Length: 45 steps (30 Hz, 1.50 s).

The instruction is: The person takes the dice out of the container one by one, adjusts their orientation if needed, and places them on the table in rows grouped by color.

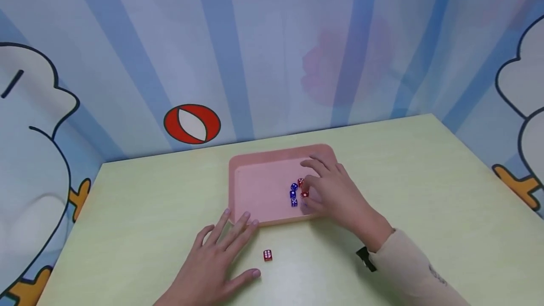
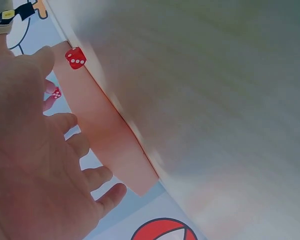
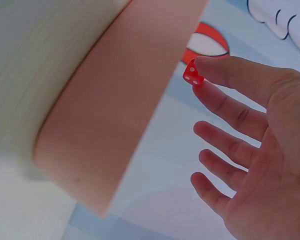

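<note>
My right hand (image 1: 333,195) is over the right part of a pink tray (image 1: 259,188), pinching a red die (image 3: 193,73) between thumb and index finger; the other fingers are spread apart. Beside those fingers, three blue dice (image 1: 293,194) stand in a line inside the tray, with another red die (image 1: 300,182) close to the farthest one. My left hand (image 1: 214,261) has its fingers extended, the fingertips at the tray's near left edge, holding nothing. Between that hand's thumb and the tray's near side, one red die (image 1: 267,255) sits on the table.
The tray stands on a pale green table (image 1: 161,197). Behind it rises a blue striped backdrop (image 1: 272,60) with a printed red and white ball (image 1: 192,124) and cartoon figures at both sides. A dark strap (image 1: 366,259) shows at the right sleeve.
</note>
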### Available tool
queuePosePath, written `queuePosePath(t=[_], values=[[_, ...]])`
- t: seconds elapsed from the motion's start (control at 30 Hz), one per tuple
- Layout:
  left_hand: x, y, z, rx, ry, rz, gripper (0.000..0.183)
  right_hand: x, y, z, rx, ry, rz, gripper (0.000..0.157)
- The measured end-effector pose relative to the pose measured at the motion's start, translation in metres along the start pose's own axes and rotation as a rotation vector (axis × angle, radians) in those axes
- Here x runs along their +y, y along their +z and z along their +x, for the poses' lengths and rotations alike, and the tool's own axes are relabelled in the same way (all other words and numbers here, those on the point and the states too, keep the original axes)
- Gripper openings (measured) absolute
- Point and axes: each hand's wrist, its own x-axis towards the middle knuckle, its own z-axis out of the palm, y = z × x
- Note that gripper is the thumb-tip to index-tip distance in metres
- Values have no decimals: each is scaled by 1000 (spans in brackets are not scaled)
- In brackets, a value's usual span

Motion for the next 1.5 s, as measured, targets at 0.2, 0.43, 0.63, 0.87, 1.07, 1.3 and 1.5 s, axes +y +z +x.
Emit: queuePosePath(t=[0.2, 0.43, 0.63, 0.87, 1.07, 1.3, 1.5], values=[[-1, 1, 0, -34, -10, 3, 89, -18, -6, -9, 14, -83, -21, 12], [0, -3, -1, -46, -16, -16, 89, -32, -4, -16, 46, -181, -54, 14], [0, -2, -2, -80, -42, -3, 91, -41, 5, -20, -11, -212, -30, 18], [-2, 1, -7, 55, 14, 42, 87, -49, 14, -23, -74, -242, 6, 22], [-1, 2, -6, 119, 58, 57, 85, -50, 21, -26, -107, -263, 7, 25], [5, -1, -1, 65, 64, 29, 85, -45, 26, -32, -124, -241, 46, 25], [10, -2, 4, 48, 72, 7, 84, -41, 26, -36, -136, -246, 56, 22]])
